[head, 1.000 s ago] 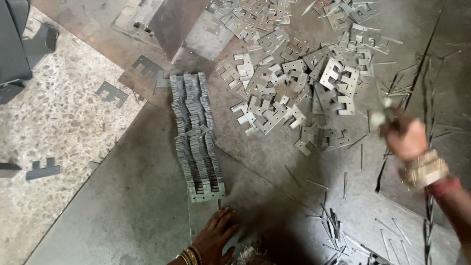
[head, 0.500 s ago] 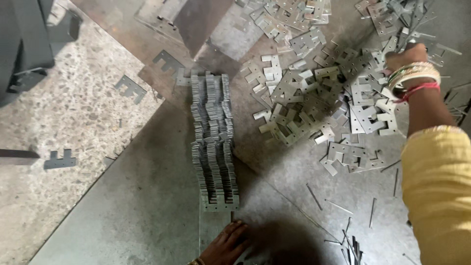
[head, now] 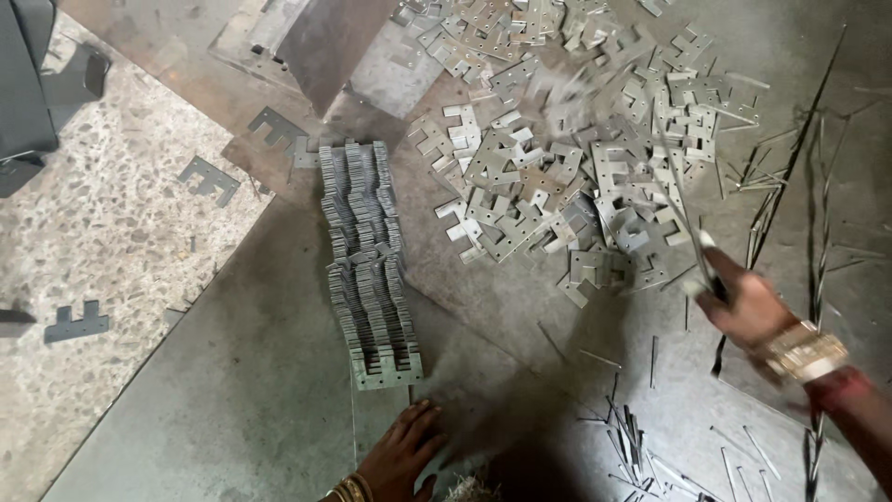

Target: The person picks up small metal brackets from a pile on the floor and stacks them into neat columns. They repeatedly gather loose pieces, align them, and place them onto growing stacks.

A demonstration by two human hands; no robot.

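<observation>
Beyond the flat left hand [head: 401,454] lies the plate stack [head: 369,253]; right hand [head: 749,307] seemingly grips blurred plates [head: 676,200].

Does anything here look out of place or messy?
Yes. A few E-shaped plates lie alone on the speckled floor, far from the loose pile and the neat row. Thin metal strips are scattered around.

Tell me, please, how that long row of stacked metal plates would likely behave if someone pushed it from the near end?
The row of stacked plates would probably slide stiffly, since each plate looks like flat rigid sheet metal. It may buckle sideways, as the row already bends midway. It seems heavy for its size. The left hand rests just short of its near end.
</observation>
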